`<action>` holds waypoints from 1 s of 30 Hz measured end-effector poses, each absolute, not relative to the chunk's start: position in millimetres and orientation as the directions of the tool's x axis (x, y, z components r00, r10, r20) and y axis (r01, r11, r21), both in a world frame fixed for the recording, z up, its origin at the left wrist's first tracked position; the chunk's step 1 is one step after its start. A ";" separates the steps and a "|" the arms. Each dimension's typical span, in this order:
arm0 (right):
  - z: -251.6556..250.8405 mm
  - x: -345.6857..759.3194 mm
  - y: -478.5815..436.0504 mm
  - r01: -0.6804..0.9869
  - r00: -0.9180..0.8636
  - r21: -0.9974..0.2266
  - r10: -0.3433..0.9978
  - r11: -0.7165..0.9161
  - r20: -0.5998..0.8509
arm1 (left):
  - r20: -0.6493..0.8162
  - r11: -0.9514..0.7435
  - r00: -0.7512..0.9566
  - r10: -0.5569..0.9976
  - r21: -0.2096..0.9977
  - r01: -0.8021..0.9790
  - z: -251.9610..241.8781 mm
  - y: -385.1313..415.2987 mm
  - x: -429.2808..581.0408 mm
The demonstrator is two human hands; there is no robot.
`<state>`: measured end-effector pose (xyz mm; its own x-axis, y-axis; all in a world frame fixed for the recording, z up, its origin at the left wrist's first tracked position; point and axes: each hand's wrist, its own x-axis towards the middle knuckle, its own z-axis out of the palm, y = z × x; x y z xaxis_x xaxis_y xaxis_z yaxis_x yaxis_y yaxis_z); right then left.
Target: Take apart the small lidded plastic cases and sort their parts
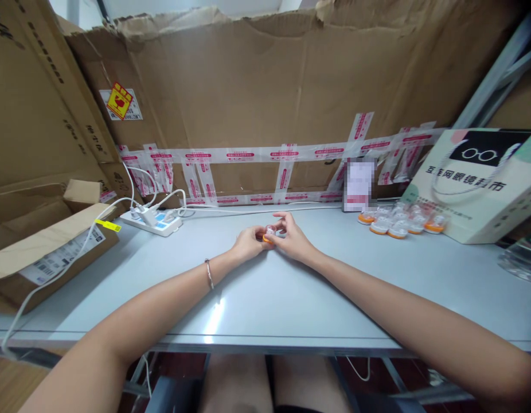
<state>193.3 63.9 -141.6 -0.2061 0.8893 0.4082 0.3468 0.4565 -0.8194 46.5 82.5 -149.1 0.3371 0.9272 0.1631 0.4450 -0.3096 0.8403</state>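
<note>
A small clear-topped container with an orange base is held between both hands, above the middle of the table. My left hand grips it from the left with fingers closed around its side. From the right, my right hand pinches it with thumb and finger, and another finger is raised. The fingers cover part of the container, so its exact kind cannot be made out. Similar clear containers, several with orange or white bases, stand in a group at the right rear of the table.
A white power strip with plugs and cables lies at left rear. Beside it sits an open cardboard box. A phone-like screen, blurred out, leans at the back. At right stand a paper bag and a clear bottle. Cardboard walls the rear.
</note>
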 end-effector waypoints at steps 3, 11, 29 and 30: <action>-142.8 194.6 65.0 0.316 -0.249 -0.817 0.873 0.483 0.420 | 0.163 -0.308 0.339 0.927 0.845 0.436 -148.8 82.2 46.5; -134.0 193.4 58.8 0.192 -0.260 -0.847 0.858 0.495 0.443 | 0.123 -0.263 0.365 0.923 0.893 0.365 -142.6 78.7 46.1; -158.2 318.4 163.0 0.490 0.319 -0.848 0.863 0.204 0.392 | 0.100 -0.242 0.354 0.930 0.892 0.382 -144.2 80.4 43.2; -160.0 317.9 165.7 0.500 0.316 -0.841 0.862 0.205 0.398 | 0.104 -0.247 0.355 0.929 0.889 0.386 -144.6 80.5 42.8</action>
